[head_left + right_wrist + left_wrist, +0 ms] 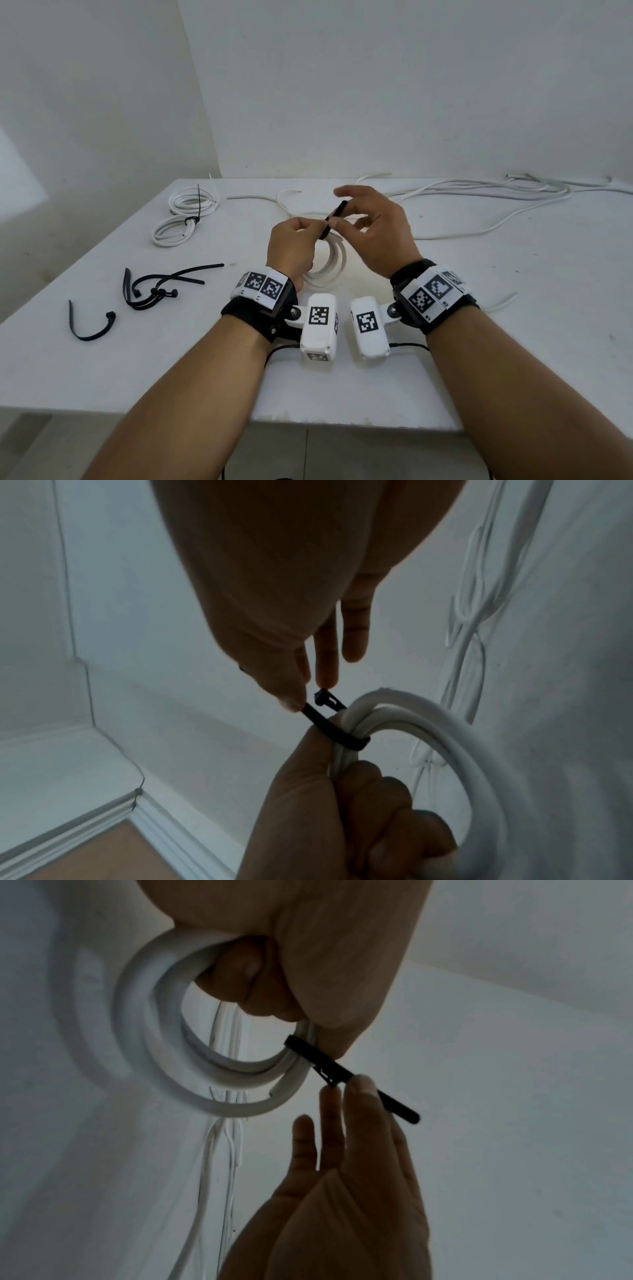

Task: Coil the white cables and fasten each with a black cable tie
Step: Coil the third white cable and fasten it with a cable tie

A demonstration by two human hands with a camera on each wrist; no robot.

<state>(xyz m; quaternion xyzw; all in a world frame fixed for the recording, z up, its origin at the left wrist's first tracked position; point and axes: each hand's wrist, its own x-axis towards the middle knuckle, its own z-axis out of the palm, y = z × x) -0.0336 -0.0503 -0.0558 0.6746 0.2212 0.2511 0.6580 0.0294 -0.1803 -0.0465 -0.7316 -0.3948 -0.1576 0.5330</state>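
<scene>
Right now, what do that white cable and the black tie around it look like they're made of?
The coiled white cable looks like a smooth, matte plastic jacket, likely PVC: it bends in even loops without kinking. The black cable tie seems to be stiff, slightly glossy plastic, perhaps nylon: a thin flat strap with a moulded locking head. Neither material can be confirmed from the look alone.

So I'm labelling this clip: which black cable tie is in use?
Start at the white table and find the two hands above its middle. The left hand grips a white coil; the cable tie wraps it, pinched by the right hand. The others lie loose on the table or fasten finished coils.
</scene>
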